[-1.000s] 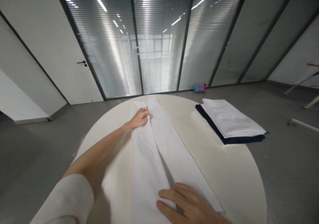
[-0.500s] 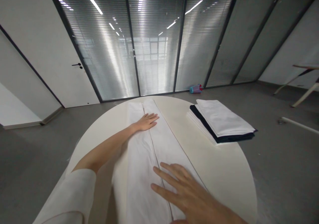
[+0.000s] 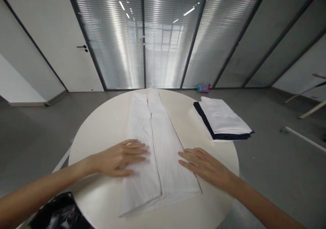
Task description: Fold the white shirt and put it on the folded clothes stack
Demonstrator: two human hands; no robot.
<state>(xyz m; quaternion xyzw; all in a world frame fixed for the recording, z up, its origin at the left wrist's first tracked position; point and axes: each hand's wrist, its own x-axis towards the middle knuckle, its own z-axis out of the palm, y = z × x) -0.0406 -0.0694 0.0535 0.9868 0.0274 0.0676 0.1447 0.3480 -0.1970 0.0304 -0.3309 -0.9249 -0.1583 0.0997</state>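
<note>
A long white cloth (image 3: 168,137), its two sides folded in to meet along a middle seam, lies lengthwise on the round table (image 3: 99,130). My left hand (image 3: 124,157) rests on the cloth's left panel, fingers extended and a little blurred, with nothing in them. Across the seam, my right hand (image 3: 201,162) lies over the right edge of the cloth, fingers outstretched and holding nothing. The near end of the cloth shows loose, slightly uneven layers. I cannot make out what kind of garment or linen it is.
A stack of folded white and navy cloths (image 3: 224,118) sits at the table's right edge. Below left is a shiny black bag (image 3: 61,212). A blue and red object (image 3: 204,88) lies on the floor by the glass partition. Table legs (image 3: 313,110) stand at the far right.
My left hand has come back from the cloth's far part to its nearer left side. My right hand has shifted outward to the right edge. The view has tilted down, showing the cloth's near end.
</note>
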